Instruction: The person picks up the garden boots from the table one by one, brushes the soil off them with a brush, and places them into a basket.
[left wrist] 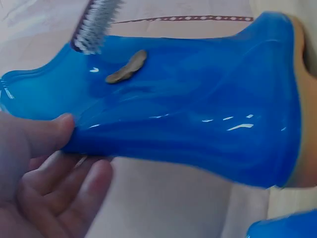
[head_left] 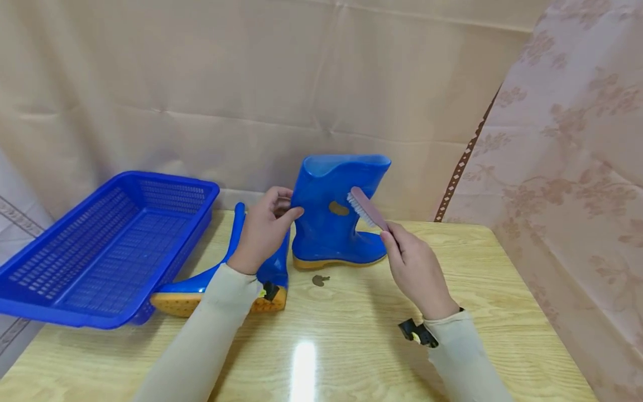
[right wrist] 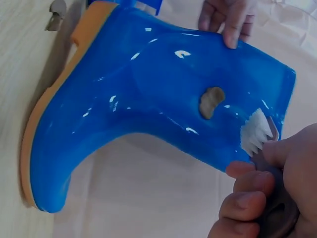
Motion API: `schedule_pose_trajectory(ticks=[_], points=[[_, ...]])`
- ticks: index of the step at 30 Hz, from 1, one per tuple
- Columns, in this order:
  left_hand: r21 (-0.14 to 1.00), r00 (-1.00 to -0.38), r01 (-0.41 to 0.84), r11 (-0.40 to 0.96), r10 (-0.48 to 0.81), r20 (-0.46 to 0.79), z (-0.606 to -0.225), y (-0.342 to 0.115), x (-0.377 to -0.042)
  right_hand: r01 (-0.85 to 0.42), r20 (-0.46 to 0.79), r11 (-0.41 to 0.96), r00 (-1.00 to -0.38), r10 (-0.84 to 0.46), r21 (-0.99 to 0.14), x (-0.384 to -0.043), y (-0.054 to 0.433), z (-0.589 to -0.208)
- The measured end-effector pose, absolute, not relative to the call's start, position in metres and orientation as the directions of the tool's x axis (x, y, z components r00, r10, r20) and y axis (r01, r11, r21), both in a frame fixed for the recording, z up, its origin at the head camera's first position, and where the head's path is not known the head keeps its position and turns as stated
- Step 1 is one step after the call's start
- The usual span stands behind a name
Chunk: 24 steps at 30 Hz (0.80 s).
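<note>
A blue rain boot (head_left: 321, 229) with a yellow sole stands upright on the table, its toe to the right. My left hand (head_left: 266, 226) holds the back edge of its shaft, thumb (left wrist: 62, 130) on the near side and fingers partly behind. A brown, mud-like patch (right wrist: 212, 102) sticks to the shaft. My right hand (head_left: 417, 268) grips the handle of a pinkish-brown brush (head_left: 370, 209) with white bristles (right wrist: 255, 131). The bristles are beside the patch, toward the boot's front edge; whether they touch the boot, I cannot tell.
Another blue boot (head_left: 276, 271) lies left of the upright one, its yellow sole toward me, partly hidden by my left arm. At the far left is a blue plastic basket (head_left: 173, 259). A small brown lump (head_left: 318, 280) lies on the wooden table (head_left: 351, 335). Beige cloth (head_left: 251, 84) hangs behind.
</note>
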<state>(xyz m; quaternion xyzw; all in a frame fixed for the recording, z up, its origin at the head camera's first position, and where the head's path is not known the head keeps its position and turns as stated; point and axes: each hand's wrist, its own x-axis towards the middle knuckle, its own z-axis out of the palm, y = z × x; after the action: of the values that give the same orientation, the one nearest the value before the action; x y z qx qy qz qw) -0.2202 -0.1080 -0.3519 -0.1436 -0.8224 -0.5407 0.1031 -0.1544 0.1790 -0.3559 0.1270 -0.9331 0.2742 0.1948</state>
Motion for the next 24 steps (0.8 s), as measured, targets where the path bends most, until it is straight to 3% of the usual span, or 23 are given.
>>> schedule_pose_trajectory(ticks=[9,13,18,24], points=[[0.789,-0.97,0.239,0.566,0.178,0.167,-0.342,-0.124,-0.216,-0.348,0.363,0.815,-0.913,-0.184,-0.463,-0.155,0.173,-0.365],[0.755,-0.973,0.228,0.615,0.167,0.157,-0.339,-0.128,-0.215,-0.368,0.369,0.807,-0.907,-0.203,-0.461,-0.155,0.173,-0.365],[0.725,-0.966,0.259,0.638,0.174,0.191,-0.336,-0.132,-0.213,-0.459,0.465,0.799,-0.846,-0.26,-0.389,-0.157,0.17,-0.365],[0.686,-0.931,0.365,0.63,0.228,0.286,-0.332,-0.139,-0.213,-0.576,0.633,0.763,-0.715,-0.297,-0.293,-0.161,0.155,-0.361]])
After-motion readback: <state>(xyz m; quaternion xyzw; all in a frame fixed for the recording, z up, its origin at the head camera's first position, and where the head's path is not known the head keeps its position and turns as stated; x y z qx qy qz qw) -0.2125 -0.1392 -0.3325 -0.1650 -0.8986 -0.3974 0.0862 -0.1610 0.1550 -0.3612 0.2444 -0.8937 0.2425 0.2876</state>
